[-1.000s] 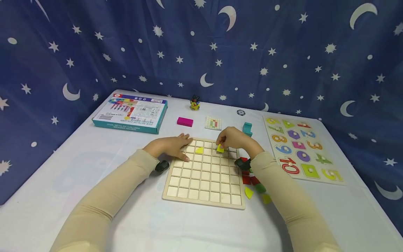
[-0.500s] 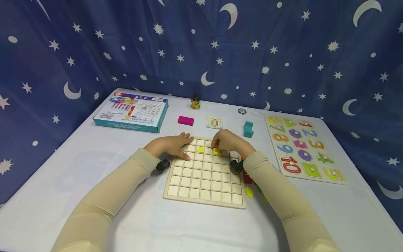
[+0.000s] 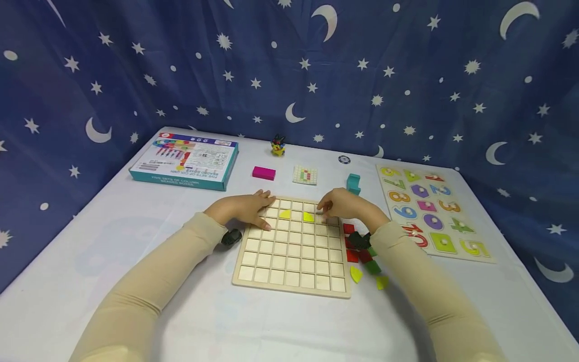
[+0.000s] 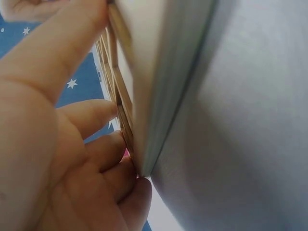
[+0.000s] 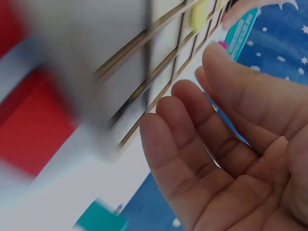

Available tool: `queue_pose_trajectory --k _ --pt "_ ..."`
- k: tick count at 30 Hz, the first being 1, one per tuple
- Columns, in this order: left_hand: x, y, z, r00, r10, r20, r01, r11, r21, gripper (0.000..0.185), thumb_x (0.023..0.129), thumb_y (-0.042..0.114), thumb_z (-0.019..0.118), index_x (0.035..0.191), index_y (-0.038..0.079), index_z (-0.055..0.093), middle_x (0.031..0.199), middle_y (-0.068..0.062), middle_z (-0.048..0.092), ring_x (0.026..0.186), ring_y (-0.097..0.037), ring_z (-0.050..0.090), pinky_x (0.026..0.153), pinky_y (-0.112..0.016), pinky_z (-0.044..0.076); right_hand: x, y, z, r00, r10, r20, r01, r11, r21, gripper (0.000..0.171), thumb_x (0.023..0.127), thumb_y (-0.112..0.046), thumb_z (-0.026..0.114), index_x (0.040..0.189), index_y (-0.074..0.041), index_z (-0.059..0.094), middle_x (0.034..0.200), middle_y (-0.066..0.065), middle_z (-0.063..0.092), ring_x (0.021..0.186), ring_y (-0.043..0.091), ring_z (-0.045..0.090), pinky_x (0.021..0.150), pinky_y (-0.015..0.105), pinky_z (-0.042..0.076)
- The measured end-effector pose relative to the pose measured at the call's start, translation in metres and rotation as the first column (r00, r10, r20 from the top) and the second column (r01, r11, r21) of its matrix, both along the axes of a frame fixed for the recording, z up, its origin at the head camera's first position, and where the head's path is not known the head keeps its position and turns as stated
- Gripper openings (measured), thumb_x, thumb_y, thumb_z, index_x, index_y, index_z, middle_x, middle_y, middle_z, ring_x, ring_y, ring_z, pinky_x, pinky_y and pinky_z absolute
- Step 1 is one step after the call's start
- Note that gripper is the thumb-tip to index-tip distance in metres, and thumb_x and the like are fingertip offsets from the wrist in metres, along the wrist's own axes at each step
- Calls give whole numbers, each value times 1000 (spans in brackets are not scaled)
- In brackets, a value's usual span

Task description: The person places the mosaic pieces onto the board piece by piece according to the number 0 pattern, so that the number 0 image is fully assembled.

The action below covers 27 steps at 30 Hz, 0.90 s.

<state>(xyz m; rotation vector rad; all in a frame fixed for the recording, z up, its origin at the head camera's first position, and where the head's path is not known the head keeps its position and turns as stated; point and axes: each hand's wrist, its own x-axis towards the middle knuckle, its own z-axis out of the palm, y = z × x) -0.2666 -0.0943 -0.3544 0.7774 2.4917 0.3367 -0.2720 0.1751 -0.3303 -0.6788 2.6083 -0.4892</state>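
One wooden grid board (image 3: pixel 294 251) flat on the white bench (image 3: pixel 135 211), seven squares across by seven deep. Two yellow pieces seated in its second row from the far edge — a quarter-round yellow piece (image 3: pixel 285 214) and a square-ish yellow piece (image 3: pixel 308 216), one empty square between them.

Left hand (image 3: pixel 246 209) lying on the board's far-left corner, fingers straight and slightly spread, holding nothing; in the left wrist view the fingers (image 4: pixel 96 115) pressed against the board edge (image 4: pixel 144 96).

Right hand (image 3: pixel 346 206) over the board's far-right squares, just beside the square-ish yellow piece but apart from it. Right wrist view: fingers (image 5: pixel 202 130) straight, close together, palm bare — nothing held.

Loose pieces off the board's right edge, partly hidden by the right sleeve: red pieces (image 3: pixel 350 254), at least two; green pieces (image 3: pixel 373 267), at least one; two yellow loose pieces (image 3: pixel 356 274).

Elsewhere on the bench, one each: teal box (image 3: pixel 185 168), pink block (image 3: pixel 264 173), small pattern card (image 3: pixel 305 175), teal block (image 3: pixel 354 183), small toy figure (image 3: pixel 278 146), number puzzle board (image 3: pixel 431 213). Starred blue curtain (image 3: pixel 289 65) behind.
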Motion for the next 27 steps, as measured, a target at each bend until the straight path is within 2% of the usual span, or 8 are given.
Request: queue_pose_trajectory --k 7,13,18,24,27 --pt "0 -2 -1 1000 7 2 -7 1000 -5 91 83 43 64 148 5 13 154 -18 5 141 -35 -2 114 -49 6 8 36 -5 999 -53 -4 54 998 33 26 83 -11 67 107 -3 67 100 9 67 90 20 60 80 34 52" --pt "0 -4 -2 1000 -4 -5 4 1000 6 92 83 44 63 148 4 13 153 -19 5 141 -36 -1 114 -50 6 14 54 -11 996 -81 34 80 996 26 26 80 -7 68 106 -2 68 99 9 68 90 20 61 85 38 51" --pt "0 -2 -2 1000 5 2 -5 1000 18 92 82 44 64 148 5 13 154 -18 5 141 -35 -2 114 -51 6 18 59 -17 997 -82 3 82 997 2 29 76 -8 73 104 0 68 95 9 69 86 18 60 84 38 51" --pt "-2 -2 -3 1000 -6 -1 6 1000 17 91 83 44 63 148 5 13 154 -18 4 141 -34 -3 114 -50 5 21 53 -20 983 -181 -15 181 983 21 26 74 -5 75 99 -1 69 90 8 68 78 17 57 80 35 51" --pt "-2 -2 -3 1000 -11 0 11 1000 13 91 83 45 62 148 5 12 154 -18 3 141 -34 -3 114 -50 5 20 52 -18 978 -202 -45 204 978 37 20 72 -4 75 92 -3 69 85 6 66 76 18 54 75 33 50"
